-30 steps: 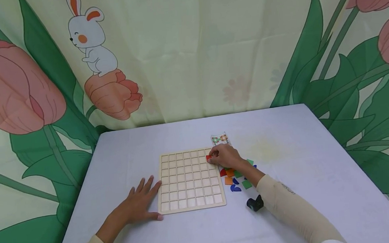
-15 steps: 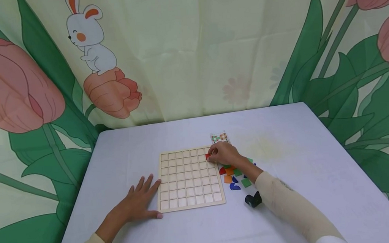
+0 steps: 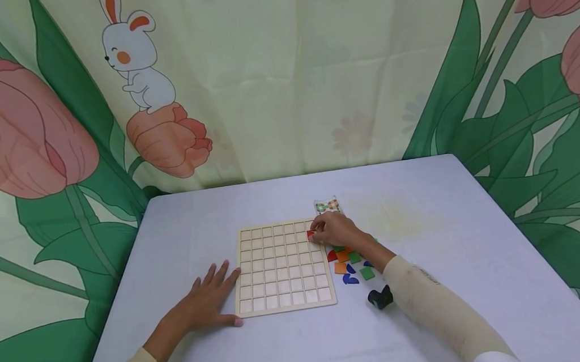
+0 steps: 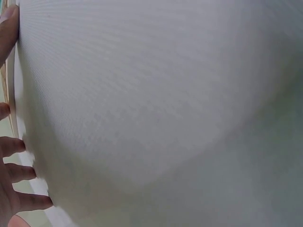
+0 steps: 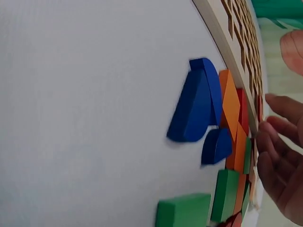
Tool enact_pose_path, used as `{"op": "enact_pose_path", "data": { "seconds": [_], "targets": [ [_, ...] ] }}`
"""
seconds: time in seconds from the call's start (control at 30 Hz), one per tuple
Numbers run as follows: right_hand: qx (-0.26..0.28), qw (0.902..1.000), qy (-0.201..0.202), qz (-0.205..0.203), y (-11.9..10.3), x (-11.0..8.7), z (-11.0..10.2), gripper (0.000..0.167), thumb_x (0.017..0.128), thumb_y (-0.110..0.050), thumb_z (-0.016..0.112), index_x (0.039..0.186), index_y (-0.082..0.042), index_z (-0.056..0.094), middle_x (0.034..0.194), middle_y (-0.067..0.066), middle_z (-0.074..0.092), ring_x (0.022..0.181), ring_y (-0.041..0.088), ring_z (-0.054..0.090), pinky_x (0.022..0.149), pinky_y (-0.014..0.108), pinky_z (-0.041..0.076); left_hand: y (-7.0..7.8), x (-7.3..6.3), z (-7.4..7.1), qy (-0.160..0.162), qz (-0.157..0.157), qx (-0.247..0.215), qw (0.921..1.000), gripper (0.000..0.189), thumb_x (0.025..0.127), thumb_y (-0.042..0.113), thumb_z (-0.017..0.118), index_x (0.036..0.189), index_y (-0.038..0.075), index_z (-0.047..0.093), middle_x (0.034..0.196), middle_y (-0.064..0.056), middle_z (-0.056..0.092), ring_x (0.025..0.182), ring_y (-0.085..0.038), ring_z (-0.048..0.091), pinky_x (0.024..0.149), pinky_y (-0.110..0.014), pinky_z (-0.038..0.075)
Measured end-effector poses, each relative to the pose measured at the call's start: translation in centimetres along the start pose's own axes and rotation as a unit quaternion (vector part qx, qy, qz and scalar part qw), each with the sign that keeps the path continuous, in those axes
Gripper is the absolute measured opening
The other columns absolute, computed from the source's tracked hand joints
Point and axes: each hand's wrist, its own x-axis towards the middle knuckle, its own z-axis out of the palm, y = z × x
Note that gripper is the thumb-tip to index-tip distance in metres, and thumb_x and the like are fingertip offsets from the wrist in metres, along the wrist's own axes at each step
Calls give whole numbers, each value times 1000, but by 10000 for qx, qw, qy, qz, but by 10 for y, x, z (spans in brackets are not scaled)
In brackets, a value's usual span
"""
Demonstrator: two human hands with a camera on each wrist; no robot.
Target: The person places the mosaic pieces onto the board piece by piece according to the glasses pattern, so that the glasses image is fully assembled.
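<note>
A pale wooden board [image 3: 285, 311] with a grid of square cells lies on the table. My left hand [image 3: 209, 301] rests flat at its left side, fingers spread, with the thumb and a fingertip at the board's edge. In the left wrist view the fingers [image 4: 19, 172] show beside the board's rim. At the board's far right corner, my right hand [image 3: 336, 228] pinches a small red piece [image 3: 310, 234] over a cell. The right wrist view shows this red piece [image 5: 260, 108] low at the grid, right by the fingertips.
Right of the board lie loose pieces: orange squares [image 3: 340, 268], green squares [image 3: 366, 273], blue curved pieces [image 3: 350, 279] and a red quarter-round piece [image 3: 332, 256]. A patterned card [image 3: 328, 205] lies behind the right hand. A printed curtain [image 3: 273, 91] hangs behind the table.
Almost nothing differs. The right hand stays at the same corner with the red piece, and the left hand keeps its place; the view shifts slightly.
</note>
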Motion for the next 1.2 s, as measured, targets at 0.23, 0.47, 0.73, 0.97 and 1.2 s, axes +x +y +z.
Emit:
{"op": "enact_pose_path", "data": {
  "seconds": [0.23, 0.47, 0.73, 0.97, 1.2],
  "targets": [
    [1183, 9919, -426, -177, 19, -3, -10, 31, 95, -26, 71, 119, -7, 71, 96, 3, 70, 70, 15, 66, 65, 27, 56, 0, 0, 1, 19, -10, 24, 10000, 120, 67, 85, 66, 159, 19, 29, 167, -19, 17, 152, -50, 14, 109, -76, 25],
    [1456, 9891, -168, 105, 38, -15, -21, 32, 96, -29, 68, 122, -10, 71, 104, 7, 69, 67, 20, 64, 65, 29, 56, 1, -1, 0, 64, 20, 78, 9999, 119, 67, 84, 66, 160, 19, 28, 167, -19, 18, 151, -50, 15, 109, -75, 26],
    [1427, 9886, -34, 474, 60, -27, -32, 35, 95, -34, 69, 122, -12, 71, 114, 10, 72, 72, 20, 63, 68, 28, 55, 2, -2, -1, 40, -16, 46, 10000, 119, 67, 84, 66, 160, 20, 28, 167, -19, 17, 152, -50, 14, 109, -75, 25],
    [1190, 9911, 95, 593, 67, -29, -34, 32, 93, -31, 72, 118, -12, 73, 117, 11, 69, 84, 20, 63, 69, 28, 57, 0, -1, -1, 52, -16, 140, 9999, 119, 67, 84, 66, 160, 20, 28, 167, -18, 17, 152, -50, 15, 109, -75, 26],
    [657, 9968, 206, 409, 65, -20, -31, 27, 91, -28, 75, 114, -14, 75, 111, 8, 66, 92, 21, 61, 70, 27, 56, -1, -1, 0, 28, 2, 137, 9999, 119, 68, 86, 64, 160, 21, 27, 167, -18, 17, 152, -49, 15, 109, -75, 26]
  ]
}}
